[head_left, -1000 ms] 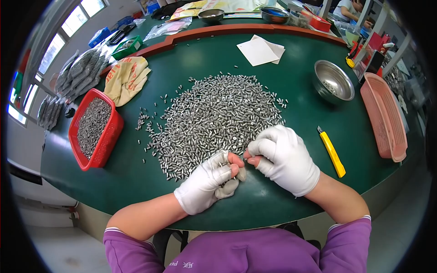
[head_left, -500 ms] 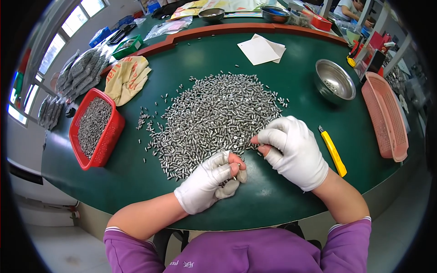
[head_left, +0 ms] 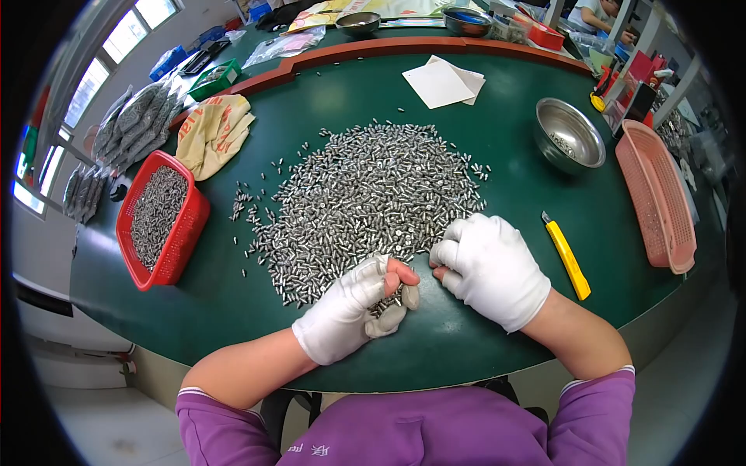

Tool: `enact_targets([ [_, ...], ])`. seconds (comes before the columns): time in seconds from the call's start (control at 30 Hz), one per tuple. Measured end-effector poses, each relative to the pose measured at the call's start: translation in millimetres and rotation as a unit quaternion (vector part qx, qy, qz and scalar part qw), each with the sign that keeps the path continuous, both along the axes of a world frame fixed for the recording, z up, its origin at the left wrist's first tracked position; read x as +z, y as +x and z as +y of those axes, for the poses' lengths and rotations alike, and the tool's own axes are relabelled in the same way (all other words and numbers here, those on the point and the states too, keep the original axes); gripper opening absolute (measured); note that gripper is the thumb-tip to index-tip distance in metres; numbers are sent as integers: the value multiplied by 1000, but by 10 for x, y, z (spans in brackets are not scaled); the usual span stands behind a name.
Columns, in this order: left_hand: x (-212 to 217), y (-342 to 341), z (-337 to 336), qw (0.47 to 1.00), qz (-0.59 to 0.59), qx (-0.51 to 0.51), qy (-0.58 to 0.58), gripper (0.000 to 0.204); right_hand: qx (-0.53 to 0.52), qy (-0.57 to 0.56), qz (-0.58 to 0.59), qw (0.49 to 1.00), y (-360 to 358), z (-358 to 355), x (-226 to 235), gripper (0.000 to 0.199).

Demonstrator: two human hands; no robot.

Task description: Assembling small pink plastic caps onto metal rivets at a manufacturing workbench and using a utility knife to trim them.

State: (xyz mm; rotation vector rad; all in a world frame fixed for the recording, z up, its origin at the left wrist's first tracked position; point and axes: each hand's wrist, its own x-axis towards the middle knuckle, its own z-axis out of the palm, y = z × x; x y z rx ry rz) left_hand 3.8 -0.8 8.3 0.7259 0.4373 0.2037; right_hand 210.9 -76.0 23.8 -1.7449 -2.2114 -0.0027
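Note:
A wide heap of small shiny metal cylinders (head_left: pixel 373 194), some with a narrower end, covers the middle of the green table. My left hand (head_left: pixel 361 299), in a white glove with bare thumb and forefinger tips, curls at the heap's near edge. Several of the metal cylinders show in its palm between the curled fingers. To the right, my right hand (head_left: pixel 493 268), gloved the same way, is bent over with its fingertips together at the heap's lower right edge. Its back hides whatever is between the fingers.
A red basket (head_left: pixel 198 221) full of similar cylinders stands left, beside a cream cloth bag (head_left: pixel 214 136). On the right are a yellow utility knife (head_left: pixel 569 260), a steel bowl (head_left: pixel 571 132) with a few pieces, and a pink basket (head_left: pixel 660 202). White cards (head_left: pixel 439 84) lie beyond the heap.
My right hand has turned over and its fingers have drawn together, moving slightly down from the heap's edge. My left hand has opened its curl a little, and more cylinders show in it.

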Motion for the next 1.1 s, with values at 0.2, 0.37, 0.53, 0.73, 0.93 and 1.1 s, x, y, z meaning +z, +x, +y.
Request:
enact_targets([
  [0.2, -37, 2, 1, 1000, 1, -7, -10, 22, 42, 70, 99, 992, -35, 23, 15, 13],
  [0.37, -10, 7, -11, 1000, 16, -7, -26, 21, 91, 102, 216, 967, -89, 15, 19, 15],
  [0.53, -6, 13, -11, 999, 41, -5, -25, 20, 88, 87, 241, 962, -71, 39, -21, 14],
  [0.73, -49, -2, 21, 999, 0, -20, -25, 16, 56, 24, 100, 993, -23, 67, -40, 13],
  [0.93, -55, -2, 29, 1000, -7, -21, -21, 17, 73, 52, 48, 995, -46, 95, -97, 11],
  [1.1, -79, -2, 15, 999, -5, -13, -33, 14, 58, 95, 143, 983, -38, 74, -45, 15],
])
